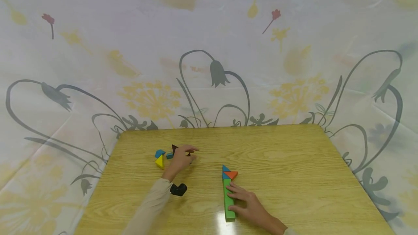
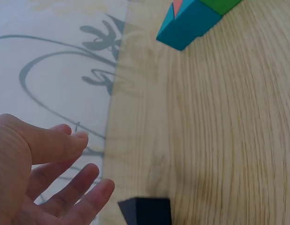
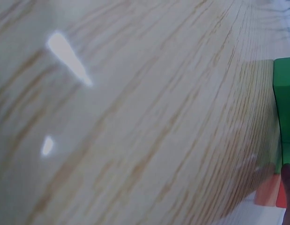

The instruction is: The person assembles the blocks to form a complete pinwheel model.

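Note:
My left hand (image 1: pixel 183 159) hovers over dark blocks on the left of the table, thumb and fingers apart, holding nothing. Part of a dark triangular block (image 1: pixel 174 148) shows beside it, and the left wrist view has a black block (image 2: pixel 153 211) below the fingertips. My right hand (image 1: pixel 249 207) rests its fingers against the long green piece (image 1: pixel 229 209), which shows a seam in the right wrist view. At its far end lie blue blocks (image 1: pixel 225 168) and an orange-red triangular block (image 1: pixel 232 174), touching one another.
Left of my left hand sit a blue block (image 1: pixel 159 153), a yellow triangular block (image 1: pixel 159 162) and a small teal block (image 1: pixel 169 155). A black object (image 1: pixel 178 190) shows beside the left sleeve. Flower-printed cloth (image 1: pixel 209 97) stands behind the wood-grain table (image 1: pixel 287 162).

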The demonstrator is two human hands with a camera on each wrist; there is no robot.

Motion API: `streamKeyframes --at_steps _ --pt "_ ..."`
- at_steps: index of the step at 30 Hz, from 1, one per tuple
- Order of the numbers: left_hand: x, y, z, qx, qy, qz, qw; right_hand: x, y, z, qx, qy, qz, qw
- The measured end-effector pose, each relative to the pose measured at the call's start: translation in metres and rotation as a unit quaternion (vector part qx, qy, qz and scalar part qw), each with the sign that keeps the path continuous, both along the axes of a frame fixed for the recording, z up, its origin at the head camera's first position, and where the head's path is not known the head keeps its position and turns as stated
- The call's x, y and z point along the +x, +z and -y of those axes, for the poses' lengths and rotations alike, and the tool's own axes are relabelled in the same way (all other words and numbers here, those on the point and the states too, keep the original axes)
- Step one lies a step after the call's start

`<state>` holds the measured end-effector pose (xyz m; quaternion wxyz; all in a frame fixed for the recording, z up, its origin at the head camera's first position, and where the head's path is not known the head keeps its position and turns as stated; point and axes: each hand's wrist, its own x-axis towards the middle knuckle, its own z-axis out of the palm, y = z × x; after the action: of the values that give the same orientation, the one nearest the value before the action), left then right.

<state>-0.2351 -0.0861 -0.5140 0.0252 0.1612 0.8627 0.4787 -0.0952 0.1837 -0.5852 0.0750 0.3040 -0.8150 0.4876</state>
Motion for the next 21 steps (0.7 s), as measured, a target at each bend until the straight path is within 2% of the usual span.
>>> streamKeyframes --at_steps 5,10,17,21 --pt "-0.004 -0.009 -0.018 -0.008 -0.047 0.007 0.9989 0.004 0.016 0.004 0.001 0.000 -0.006 1.0000" --pt "-0.006 -0.013 -0.038 0.006 -0.095 0.011 0.9954 0.008 0.034 0.005 0.007 0.002 -0.006 1.0000" --pt "-0.004 -0.014 -0.063 -0.010 -0.139 0.003 0.9902 0.008 0.036 0.005 0.008 0.001 -0.007 0.9999" --pt "-0.003 -0.016 -0.073 -0.015 -0.163 0.011 0.9864 0.007 0.037 0.006 0.013 0.002 -0.004 0.9999"
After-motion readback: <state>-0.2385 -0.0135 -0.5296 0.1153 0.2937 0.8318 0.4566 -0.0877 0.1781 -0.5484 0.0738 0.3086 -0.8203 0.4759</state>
